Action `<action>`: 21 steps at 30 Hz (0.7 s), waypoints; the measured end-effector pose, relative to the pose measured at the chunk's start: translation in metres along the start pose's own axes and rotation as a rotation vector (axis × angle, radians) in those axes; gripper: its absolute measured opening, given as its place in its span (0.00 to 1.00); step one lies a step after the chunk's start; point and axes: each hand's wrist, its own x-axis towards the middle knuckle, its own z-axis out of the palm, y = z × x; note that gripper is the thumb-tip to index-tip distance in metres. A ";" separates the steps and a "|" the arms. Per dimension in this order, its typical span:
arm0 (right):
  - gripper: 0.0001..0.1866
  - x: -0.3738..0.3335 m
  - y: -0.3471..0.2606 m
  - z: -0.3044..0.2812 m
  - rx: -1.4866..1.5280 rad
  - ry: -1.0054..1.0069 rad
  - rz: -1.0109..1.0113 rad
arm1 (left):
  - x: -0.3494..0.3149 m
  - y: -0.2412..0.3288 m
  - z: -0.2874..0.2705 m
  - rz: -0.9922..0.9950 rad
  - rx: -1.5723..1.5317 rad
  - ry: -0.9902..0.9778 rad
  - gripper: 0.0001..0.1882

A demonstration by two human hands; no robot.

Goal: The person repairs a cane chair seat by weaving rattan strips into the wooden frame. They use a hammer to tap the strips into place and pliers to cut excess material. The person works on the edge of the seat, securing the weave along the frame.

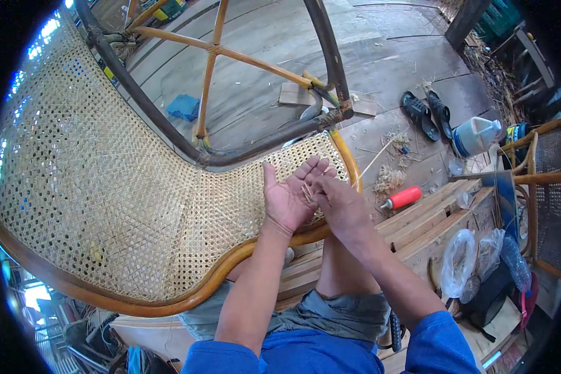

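Note:
My left hand [285, 201] lies palm up above the woven cane seat [224, 187], thumb stuck out and fingers stretched. On its palm rest a few small wooden pegs [307, 192], light tan and short. Over them comes my right hand [343, 209] from the right, thumb and forefinger pinched together at the pegs; the fingertips partly cover what they grip. Both hands are close to the curved brown rattan rim [347, 156] of the chair. The cane back [87, 156] sweeps up at the left.
Dark poles and crossed canes [214, 48] form a frame at the chair's far side. To the right lie a red squeeze bottle [404, 197], wooden planks [430, 224], black sandals [421, 114] and a white jug [477, 135]. Plastic bags [458, 262] hang near another cane chair [551, 193].

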 end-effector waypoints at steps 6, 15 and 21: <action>0.08 0.010 -0.022 0.010 -0.226 -0.107 0.090 | -0.002 -0.003 0.002 0.033 0.063 0.009 0.52; 0.05 0.024 0.014 0.017 0.098 -0.015 0.089 | -0.002 -0.003 0.000 0.031 -0.001 0.128 0.48; 0.06 0.016 -0.012 0.016 -0.173 -0.047 0.064 | -0.003 -0.004 -0.005 0.067 0.051 0.044 0.48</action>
